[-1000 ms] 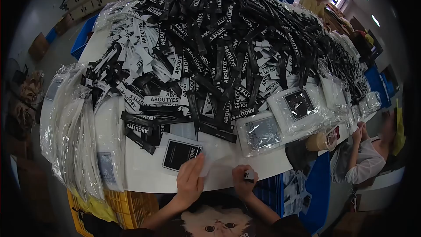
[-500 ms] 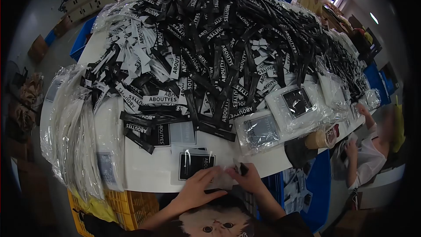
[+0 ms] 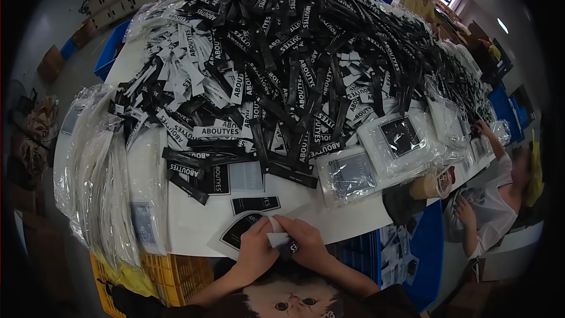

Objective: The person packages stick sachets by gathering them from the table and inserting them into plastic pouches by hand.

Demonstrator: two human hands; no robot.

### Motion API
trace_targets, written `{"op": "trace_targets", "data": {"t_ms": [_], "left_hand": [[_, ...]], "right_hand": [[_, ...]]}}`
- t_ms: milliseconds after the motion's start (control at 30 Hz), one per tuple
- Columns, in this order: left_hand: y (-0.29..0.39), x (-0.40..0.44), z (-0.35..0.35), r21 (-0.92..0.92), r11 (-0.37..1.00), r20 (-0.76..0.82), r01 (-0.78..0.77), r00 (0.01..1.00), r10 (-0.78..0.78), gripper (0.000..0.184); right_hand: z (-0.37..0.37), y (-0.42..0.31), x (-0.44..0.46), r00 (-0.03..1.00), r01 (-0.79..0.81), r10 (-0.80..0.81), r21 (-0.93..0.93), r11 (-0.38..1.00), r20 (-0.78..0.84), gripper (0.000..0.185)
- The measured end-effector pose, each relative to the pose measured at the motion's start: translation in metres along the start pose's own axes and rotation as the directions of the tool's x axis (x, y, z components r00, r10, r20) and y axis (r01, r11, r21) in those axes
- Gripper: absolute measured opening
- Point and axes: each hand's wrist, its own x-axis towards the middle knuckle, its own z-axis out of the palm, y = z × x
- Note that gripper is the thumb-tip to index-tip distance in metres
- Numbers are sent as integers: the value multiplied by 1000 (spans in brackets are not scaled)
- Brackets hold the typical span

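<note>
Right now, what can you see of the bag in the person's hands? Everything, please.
The bag looks like thin, frosted, translucent plastic, with a black panel bearing pale lettering. It sits at the table's near edge, spreading leftward; whether it touches the table is unclear. The left hand and right hand grip its right part, hiding some of it.

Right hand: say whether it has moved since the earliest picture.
Yes, the right hand has moved leftward, away from the blue bin and toward the yellow crate.
</note>
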Motion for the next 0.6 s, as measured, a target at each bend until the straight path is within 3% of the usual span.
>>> {"op": "trace_targets", "data": {"t_ms": [67, 133, 200, 233, 267, 300, 333, 400, 433, 467, 500, 533, 567, 600], "left_hand": [[-7, -1, 2, 155, 963, -4, -221, 974, 224, 23], [-9, -4, -4, 324, 940, 20, -105, 994, 104, 24], [-5, -3, -7, 330, 940, 45, -84, 996, 74, 25], [9, 1, -11, 357, 923, -186, -145, 957, 222, 28], [20, 3, -14, 394, 899, -400, -193, 844, 357, 31], [21, 3, -22, 453, 830, -316, -326, 811, 491, 46], [18, 0, -25, 454, 829, -310, -328, 814, 492, 46], [7, -3, -24, 279, 681, 40, -678, 716, 697, 61], [4, 1, -19, 154, 680, 79, -717, 695, 714, 79], [7, 3, -15, 152, 680, 78, -717, 695, 715, 79], [17, 9, -12, 214, 741, 134, -637, 770, 624, 80], [22, 12, -10, 280, 785, 184, -552, 834, 520, 81], [11, 13, -4, 267, 821, 171, -505, 863, 475, 83], [9, 13, -4, 267, 820, 174, -506, 863, 475, 83]], "right_hand": [[-1, 8, -3, 996, 43, -46, -43, 998, -72, 58], [-3, 7, 0, 985, 89, -101, -88, 992, -140, 59], [-9, 0, 7, 978, 33, -6, 129, 991, -209, 45], [-9, 2, 6, 977, 34, -6, 131, 991, -213, 45], [-9, 5, 3, 982, -85, 138, 353, 932, -130, 35], [-9, 7, -1, 965, -209, 261, 546, 811, -18, 26], [-8, 3, -4, 964, -210, 265, 550, 809, -21, 26], [-10, -7, -9, 957, -252, 272, 749, 613, 100, 14], [-10, -7, -11, 957, -253, 273, 747, 614, 99, 14], [-11, -6, -14, 935, -240, 345, 863, 444, 83, 13], [-10, -4, -15, 906, -202, 417, 945, 257, 80, 12], [-11, -1, -17, 884, -236, 464, 908, 347, 52, 8], [-9, 6, -19, 883, -235, 467, 909, 345, 51, 8], [-5, 15, -20, 891, -162, 442, 839, 519, -102, 8]]}}
